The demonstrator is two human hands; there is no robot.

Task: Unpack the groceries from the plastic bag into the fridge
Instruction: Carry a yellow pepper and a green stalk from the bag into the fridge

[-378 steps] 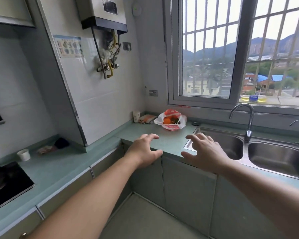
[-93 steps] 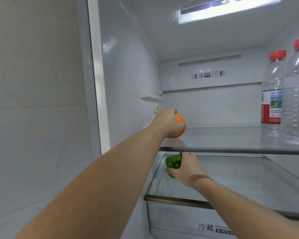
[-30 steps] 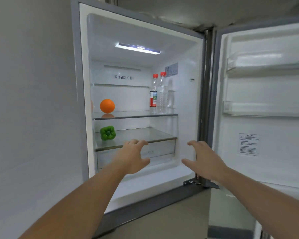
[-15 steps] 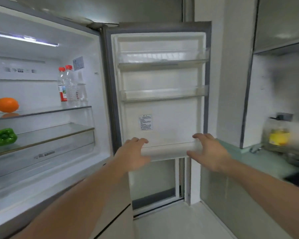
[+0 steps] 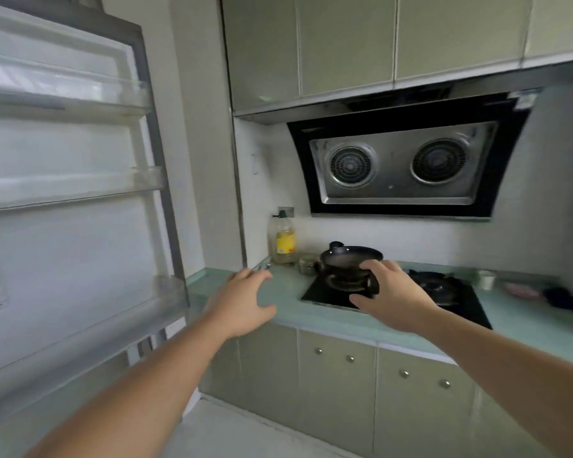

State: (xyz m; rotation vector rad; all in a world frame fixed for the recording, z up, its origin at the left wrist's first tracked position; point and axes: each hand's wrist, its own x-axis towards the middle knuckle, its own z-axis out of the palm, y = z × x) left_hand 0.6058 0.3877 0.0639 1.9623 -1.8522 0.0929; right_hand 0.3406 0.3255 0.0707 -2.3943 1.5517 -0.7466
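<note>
The open fridge door (image 5: pixel 73 226) fills the left of the head view, its white inner shelves bare. The fridge interior, the orange, the green pepper and the plastic bag are out of view. My left hand (image 5: pixel 242 302) is held out in front of me, fingers spread, holding nothing, over the edge of the green counter (image 5: pixel 285 315). My right hand (image 5: pixel 394 299) is also open and holds nothing, hovering in front of the black hob (image 5: pixel 450 302).
A black pan (image 5: pixel 348 257) sits on the hob's left burner, an oil bottle (image 5: pixel 283 241) and a small jar (image 5: pixel 306 264) beside it. A range hood (image 5: pixel 404 166) hangs above. A white cup (image 5: pixel 487 279) stands at the right. Cabinet doors (image 5: pixel 334 385) run below the counter.
My view has swung right, away from the fridge interior with the orange and pepper, toward the hob. Both hands stay open and held out in front.
</note>
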